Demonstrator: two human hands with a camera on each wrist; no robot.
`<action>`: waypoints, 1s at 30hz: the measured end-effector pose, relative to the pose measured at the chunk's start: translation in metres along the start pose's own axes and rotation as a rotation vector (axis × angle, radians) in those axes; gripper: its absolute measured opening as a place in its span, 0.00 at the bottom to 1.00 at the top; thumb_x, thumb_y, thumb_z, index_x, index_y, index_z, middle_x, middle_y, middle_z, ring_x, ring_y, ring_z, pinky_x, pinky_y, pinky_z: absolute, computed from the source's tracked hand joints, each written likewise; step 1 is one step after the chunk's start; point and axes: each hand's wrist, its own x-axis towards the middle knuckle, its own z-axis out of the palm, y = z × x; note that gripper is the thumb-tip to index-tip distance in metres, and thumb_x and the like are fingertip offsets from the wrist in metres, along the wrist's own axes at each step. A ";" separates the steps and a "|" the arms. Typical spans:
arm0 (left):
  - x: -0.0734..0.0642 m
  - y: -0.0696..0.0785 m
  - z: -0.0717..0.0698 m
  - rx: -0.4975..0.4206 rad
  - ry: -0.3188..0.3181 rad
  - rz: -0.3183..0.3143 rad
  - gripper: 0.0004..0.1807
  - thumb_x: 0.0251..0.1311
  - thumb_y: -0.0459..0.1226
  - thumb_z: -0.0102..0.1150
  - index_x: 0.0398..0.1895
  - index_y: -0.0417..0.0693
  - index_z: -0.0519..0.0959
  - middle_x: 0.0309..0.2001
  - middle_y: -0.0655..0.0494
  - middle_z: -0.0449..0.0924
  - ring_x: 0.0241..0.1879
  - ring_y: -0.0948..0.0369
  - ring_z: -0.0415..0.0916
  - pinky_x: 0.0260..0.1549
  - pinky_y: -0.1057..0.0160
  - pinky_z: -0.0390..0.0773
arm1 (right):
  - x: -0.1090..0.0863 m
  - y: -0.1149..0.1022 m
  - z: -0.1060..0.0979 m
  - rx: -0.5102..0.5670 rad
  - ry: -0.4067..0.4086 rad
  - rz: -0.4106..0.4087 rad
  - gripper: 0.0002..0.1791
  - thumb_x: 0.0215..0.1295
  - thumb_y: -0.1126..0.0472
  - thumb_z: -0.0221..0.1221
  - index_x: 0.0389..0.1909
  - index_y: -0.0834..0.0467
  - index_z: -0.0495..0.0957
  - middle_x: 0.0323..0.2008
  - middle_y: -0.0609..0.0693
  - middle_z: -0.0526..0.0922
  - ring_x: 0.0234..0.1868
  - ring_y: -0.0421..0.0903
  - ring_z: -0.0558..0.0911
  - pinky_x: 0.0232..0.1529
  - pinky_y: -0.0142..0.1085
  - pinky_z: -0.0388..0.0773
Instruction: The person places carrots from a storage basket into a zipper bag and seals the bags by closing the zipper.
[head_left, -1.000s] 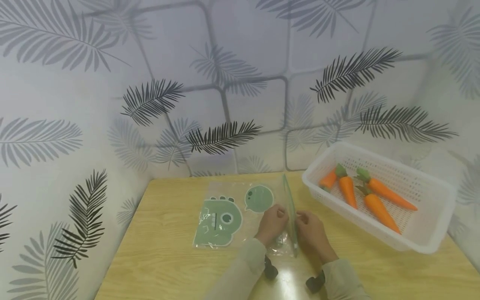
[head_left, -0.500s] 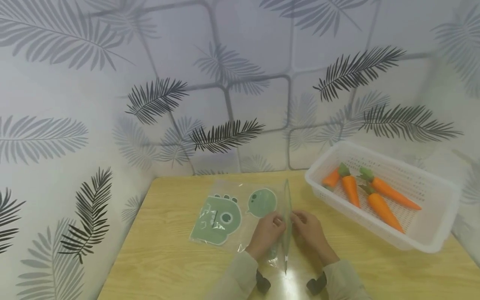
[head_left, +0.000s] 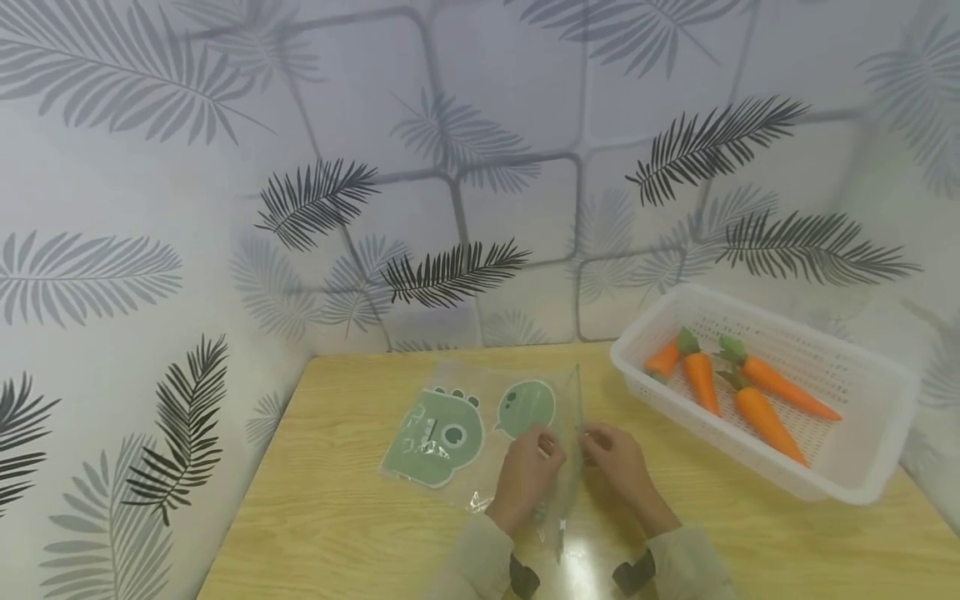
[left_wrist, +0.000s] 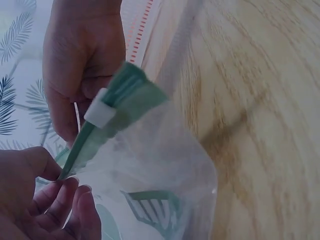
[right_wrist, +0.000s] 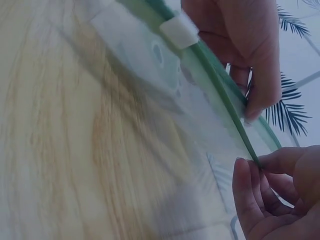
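A clear plastic slider bag [head_left: 480, 471] printed with a green dinosaur lies partly on the table, its green zip edge [head_left: 577, 400] raised toward the right. My left hand [head_left: 528, 467] pinches one side of that edge between thumb and fingers. Opposite it, my right hand [head_left: 615, 458] pinches the other side, thumb and forefinger on the green strip [right_wrist: 225, 97]. The two strips stand slightly apart between the hands in the right wrist view. A white slider [left_wrist: 100, 114] sits near the zip's near end.
To the right stands a white perforated basket [head_left: 873, 433] holding several orange carrots [head_left: 765, 421] with green tops. The wooden table [head_left: 337, 533] runs back to a wall [head_left: 510, 317] with a leaf pattern.
My left hand has moved slightly left and down with its side of the bag. The zip edge has shifted left, its near end swinging toward me, and the two strips have parted a little.
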 end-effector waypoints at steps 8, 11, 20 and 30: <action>-0.001 0.006 -0.004 0.003 0.082 0.006 0.06 0.55 0.35 0.55 0.37 0.49 0.75 0.31 0.63 0.77 0.26 0.68 0.73 0.25 0.71 0.76 | -0.002 0.000 -0.001 -0.033 0.024 0.011 0.11 0.65 0.61 0.57 0.44 0.63 0.78 0.32 0.55 0.83 0.28 0.46 0.82 0.32 0.35 0.80; -0.002 0.008 -0.008 0.007 0.123 0.010 0.04 0.56 0.36 0.55 0.35 0.50 0.75 0.30 0.64 0.76 0.26 0.68 0.73 0.25 0.71 0.75 | -0.003 0.000 -0.002 -0.040 0.040 0.012 0.12 0.65 0.61 0.57 0.44 0.63 0.78 0.31 0.55 0.83 0.27 0.47 0.82 0.32 0.35 0.80; -0.003 0.025 -0.035 0.030 0.291 0.084 0.02 0.58 0.36 0.56 0.30 0.51 0.73 0.28 0.64 0.72 0.27 0.67 0.70 0.27 0.69 0.74 | -0.006 0.000 -0.007 0.023 0.067 0.003 0.10 0.66 0.64 0.54 0.43 0.66 0.77 0.27 0.55 0.80 0.27 0.47 0.80 0.32 0.34 0.80; -0.004 0.051 -0.095 -0.012 0.411 0.161 0.04 0.55 0.35 0.57 0.26 0.49 0.72 0.26 0.60 0.75 0.26 0.64 0.73 0.20 0.68 0.75 | -0.005 -0.010 -0.029 0.021 0.136 0.094 0.18 0.67 0.51 0.53 0.45 0.63 0.76 0.36 0.60 0.82 0.31 0.49 0.83 0.33 0.36 0.77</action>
